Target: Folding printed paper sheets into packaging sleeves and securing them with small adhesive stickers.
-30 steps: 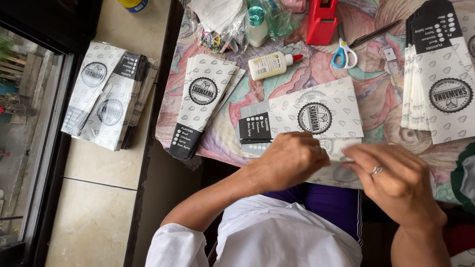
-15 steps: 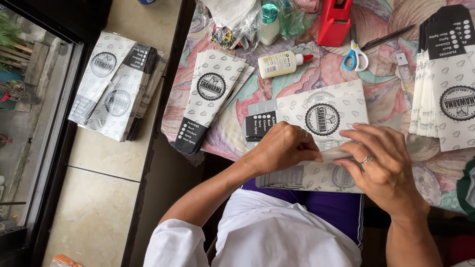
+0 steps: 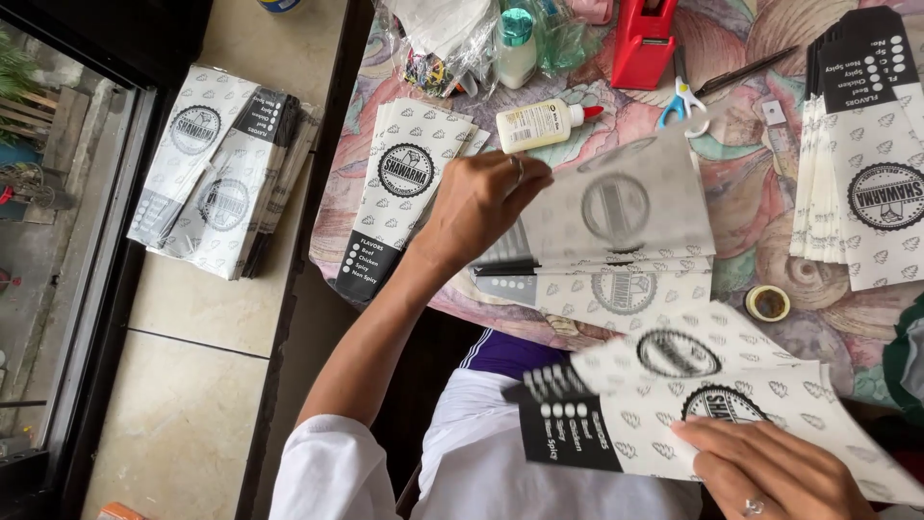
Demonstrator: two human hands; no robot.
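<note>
My left hand (image 3: 481, 197) grips the left edge of a printed white paper sheet (image 3: 626, 207) and lifts it, plain side up, off a small stack of paper pouches (image 3: 626, 289) on the table. My right hand (image 3: 770, 472), with a ring on one finger, holds a fan of printed white pouches with black ends (image 3: 712, 404) low over my lap. A finished pile of pouches (image 3: 404, 193) lies just left of my left hand.
A glue bottle (image 3: 539, 123), blue-handled scissors (image 3: 681, 101), a red tape dispenser (image 3: 643, 43) and a tape roll (image 3: 767, 303) lie on the patterned tablecloth (image 3: 741, 193). More pouches are stacked at the right (image 3: 866, 164) and on the tiled ledge (image 3: 226, 173).
Both hands were pressing on the pouch at the table's edge. Now my left hand has risen with one sheet, and my right hand has pulled a bunch of pouches down toward my lap.
</note>
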